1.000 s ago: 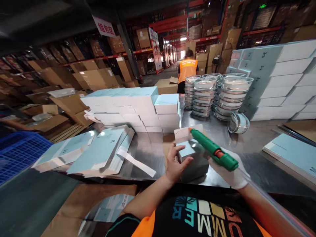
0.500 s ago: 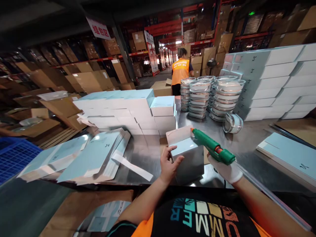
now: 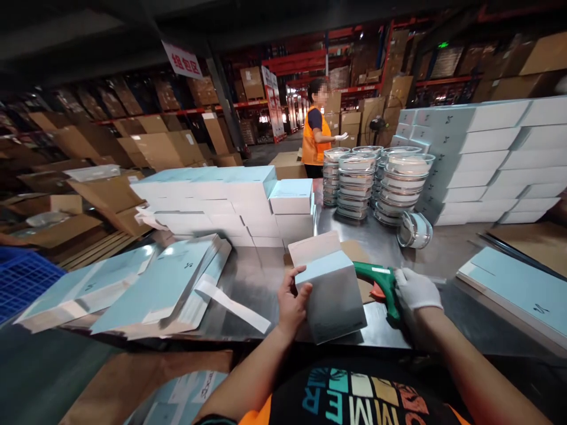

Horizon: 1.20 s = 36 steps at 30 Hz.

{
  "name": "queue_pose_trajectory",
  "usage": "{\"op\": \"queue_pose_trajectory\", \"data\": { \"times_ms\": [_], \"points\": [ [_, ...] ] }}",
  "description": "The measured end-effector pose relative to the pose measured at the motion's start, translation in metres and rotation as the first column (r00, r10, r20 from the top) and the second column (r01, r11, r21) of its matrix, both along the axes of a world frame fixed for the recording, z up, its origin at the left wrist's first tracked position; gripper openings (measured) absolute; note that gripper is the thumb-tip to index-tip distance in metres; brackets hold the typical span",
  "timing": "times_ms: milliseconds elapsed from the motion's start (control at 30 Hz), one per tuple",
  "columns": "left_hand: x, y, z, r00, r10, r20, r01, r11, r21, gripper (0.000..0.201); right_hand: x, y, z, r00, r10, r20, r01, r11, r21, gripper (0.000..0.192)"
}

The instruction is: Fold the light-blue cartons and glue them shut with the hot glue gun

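Both hands busy: glue gun (image 3: 380, 282) nozzle leftward, seemingly behind box (image 3: 333, 295).

Dim warehouse; overhead glare on steel table (image 3: 261, 277); edges bowed, corners dark.

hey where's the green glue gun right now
In the head view, the green glue gun lies low on the metal table, just right of the pale blue box, with the gloved right hand on its handle.

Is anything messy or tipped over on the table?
Yes. One clear tub lies on its side beside the neat stacks of tubs, and the flat blue cartons on the left are slumped in an untidy, sliding heap.
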<state>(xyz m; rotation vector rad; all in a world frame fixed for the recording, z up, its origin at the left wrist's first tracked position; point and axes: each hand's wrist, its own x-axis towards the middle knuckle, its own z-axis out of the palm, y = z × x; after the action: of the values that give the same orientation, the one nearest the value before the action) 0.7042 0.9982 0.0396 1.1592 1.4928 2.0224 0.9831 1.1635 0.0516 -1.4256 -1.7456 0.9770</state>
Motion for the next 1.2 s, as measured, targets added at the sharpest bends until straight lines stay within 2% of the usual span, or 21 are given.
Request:
{"op": "queue_pose_trajectory", "data": {
  "times_ms": [67, 133, 200, 267, 333, 400, 467, 533, 600, 667, 733, 833, 967, 1033, 1200],
  "points": [
    [0.001, 0.002, 0.0, 0.999, -0.007, -0.037, 0.008, 1.0, 0.019, 0.07, -0.01, -0.007, 0.008, 0.993, 0.04, -0.112, -0.035, 0.999, 0.04, 0.04],
    [0.003, 0.003, -0.001, 0.997, -0.023, -0.071, 0.026, 0.999, 0.046, 0.069, -0.03, -0.02, 0.017, 0.961, 0.134, -0.243, -0.126, 0.991, 0.05, 0.054],
    [0.005, 0.003, -0.004, 0.992, -0.059, -0.11, 0.067, 0.995, 0.071, 0.068, -0.053, -0.033, 0.025, 0.89, 0.262, -0.373, -0.267, 0.963, 0.041, 0.064],
    [0.005, 0.001, -0.008, 0.983, -0.096, -0.156, 0.11, 0.99, 0.087, 0.064, -0.07, -0.042, 0.031, 0.791, 0.379, -0.481, -0.408, 0.912, 0.047, 0.065],
    [0.005, -0.001, -0.012, 0.969, -0.108, -0.224, 0.136, 0.985, 0.11, 0.056, -0.077, -0.046, 0.034, 0.711, 0.468, -0.524, -0.498, 0.862, 0.094, 0.063],
    [0.004, -0.002, -0.014, 0.957, -0.086, -0.278, 0.137, 0.976, 0.171, 0.046, -0.071, -0.043, 0.032, 0.693, 0.541, -0.476, -0.53, 0.83, 0.173, 0.053],
    [0.004, 0.0, -0.013, 0.963, -0.068, -0.26, 0.142, 0.95, 0.277, 0.043, -0.057, -0.037, 0.024, 0.697, 0.624, -0.355, -0.557, 0.782, 0.28, 0.048],
    [0.001, 0.001, -0.008, 0.971, -0.076, -0.226, 0.154, 0.923, 0.352, 0.049, -0.041, -0.032, 0.012, 0.7, 0.688, -0.191, -0.582, 0.705, 0.406, 0.059],
    [-0.004, 0.0, 0.0, 0.947, -0.108, -0.304, 0.209, 0.923, 0.324, 0.046, -0.03, -0.032, 0.002, 0.694, 0.717, -0.068, -0.593, 0.623, 0.51, 0.067],
    [-0.011, -0.004, 0.009, 0.881, -0.154, -0.447, 0.276, 0.935, 0.222, 0.038, -0.025, -0.038, -0.003, 0.679, 0.733, -0.033, -0.595, 0.576, 0.561, 0.059],
    [-0.018, -0.008, 0.017, 0.823, -0.2, -0.532, 0.319, 0.937, 0.141, 0.039, -0.026, -0.047, -0.002, 0.652, 0.757, -0.047, -0.599, 0.553, 0.579, 0.052],
    [-0.025, -0.009, 0.027, 0.776, -0.272, -0.569, 0.353, 0.935, 0.035, 0.044, -0.032, -0.056, 0.008, 0.604, 0.793, -0.081, -0.617, 0.529, 0.583, 0.051],
    [-0.03, -0.005, 0.04, 0.648, -0.394, -0.652, 0.435, 0.894, -0.107, 0.045, -0.036, -0.056, 0.019, 0.584, 0.807, -0.088, -0.639, 0.524, 0.563, 0.05],
    [-0.031, -0.003, 0.046, 0.593, -0.431, -0.68, 0.496, 0.861, -0.113, 0.038, -0.035, -0.055, 0.019, 0.586, 0.806, -0.086, -0.644, 0.527, 0.554, 0.049],
    [-0.03, -0.004, 0.058, 0.544, -0.454, -0.706, 0.601, 0.797, -0.05, 0.031, -0.032, -0.055, 0.021, 0.562, 0.826, -0.05, -0.666, 0.487, 0.565, 0.057]
  ]
}}
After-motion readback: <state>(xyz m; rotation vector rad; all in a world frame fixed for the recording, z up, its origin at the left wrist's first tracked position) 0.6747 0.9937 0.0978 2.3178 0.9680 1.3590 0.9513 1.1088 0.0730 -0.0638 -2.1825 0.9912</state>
